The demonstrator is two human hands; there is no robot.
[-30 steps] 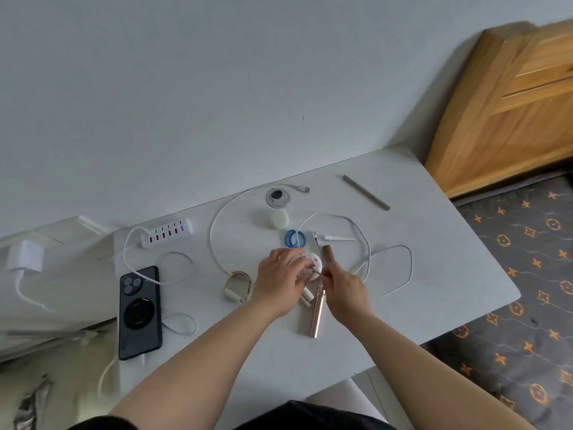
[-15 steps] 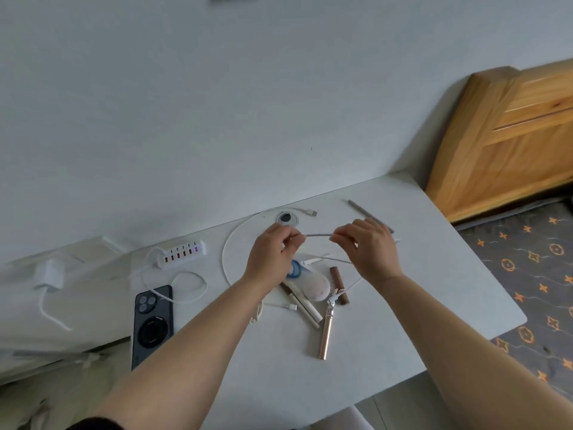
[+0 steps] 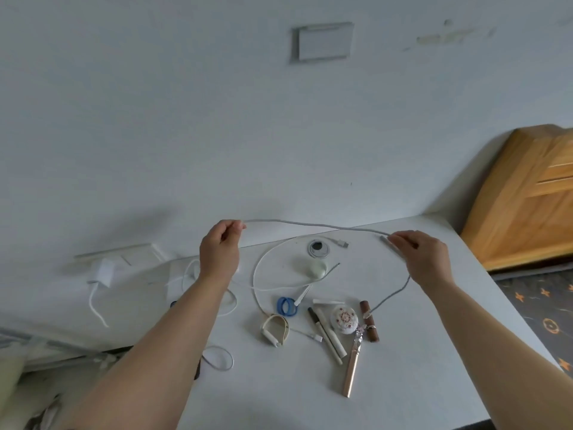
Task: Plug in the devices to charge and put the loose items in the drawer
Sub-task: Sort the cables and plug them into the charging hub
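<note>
My left hand (image 3: 219, 255) is raised above the white table (image 3: 434, 383), fingers curled, thumb and forefinger pinching one end of a grey cable (image 3: 313, 224). My right hand (image 3: 426, 256) is up at about the same height, well apart from the left, fingers curled and pinching the same cable near its far stretch. The cable spans between both hands in a shallow sag, held in the air over the back of the table. Past my right hand it drops behind the hand and runs down to the table, ending close to the brown cylinder (image 3: 369, 321).

Below the span, on the table: a round metal-rimmed charger puck (image 3: 317, 247) with a white cable (image 3: 257, 274) looping left and forward from it, its plug (image 3: 342, 243) lying just right of the puck. A pale round item (image 3: 317, 269) sits just in front of the puck. Nearer me: blue rings (image 3: 286, 306), a beige strap (image 3: 277, 328), two pens (image 3: 327, 333) side by side, a round patterned white case (image 3: 344, 319), a rose-gold stick (image 3: 352, 372) tilted toward me.

My left forearm covers most of the table's left edge, a white cord loop (image 3: 218, 358) showing beside it. A white adapter (image 3: 104, 271) sits off to the left, apart from the table. Wooden furniture (image 3: 533, 200) stands at right.
</note>
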